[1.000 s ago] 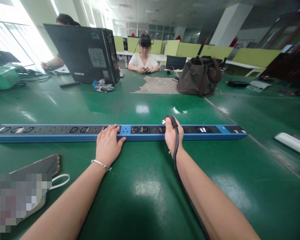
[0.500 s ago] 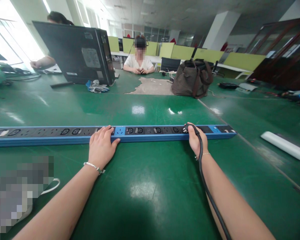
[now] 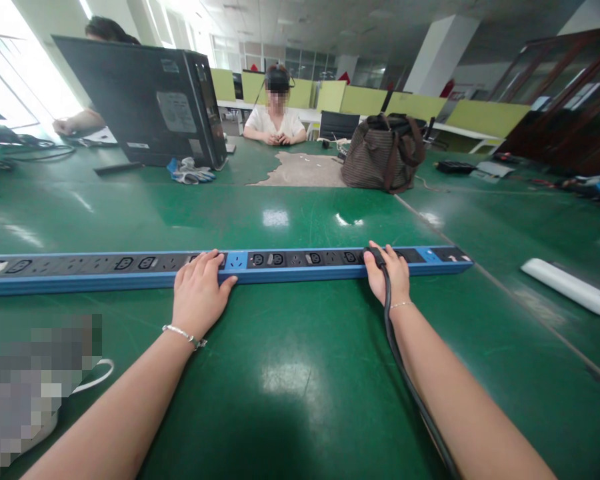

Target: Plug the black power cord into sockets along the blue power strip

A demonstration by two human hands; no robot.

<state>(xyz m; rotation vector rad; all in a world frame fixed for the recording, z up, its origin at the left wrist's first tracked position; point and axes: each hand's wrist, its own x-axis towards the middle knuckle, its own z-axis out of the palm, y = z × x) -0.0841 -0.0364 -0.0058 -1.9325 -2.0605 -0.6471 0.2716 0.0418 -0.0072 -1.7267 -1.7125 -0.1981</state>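
A long blue and black power strip (image 3: 295, 261) lies across the green table, its sockets facing up. My left hand (image 3: 200, 287) grips it left of a blue socket, fingers over the top and thumb along the front side. In my right hand (image 3: 390, 273) is a black power plug (image 3: 374, 256), held against the sockets near the strip's right end. The prongs are not visible, and I cannot tell how deep the plug sits. From it a thick black cord (image 3: 397, 353) runs down along my right forearm.
A white bar-shaped object (image 3: 570, 287) lies on the right. Farther back stand a computer tower (image 3: 145, 107) with gloves (image 3: 190, 171) beside it, and a brown bag (image 3: 383, 153). Two people sit across the table. A blurred object with a white loop lies at lower left.
My right hand has shifted slightly left, bringing the plug onto the strip; its prongs, visible before, are now out of sight. My left hand keeps its hold on the strip.
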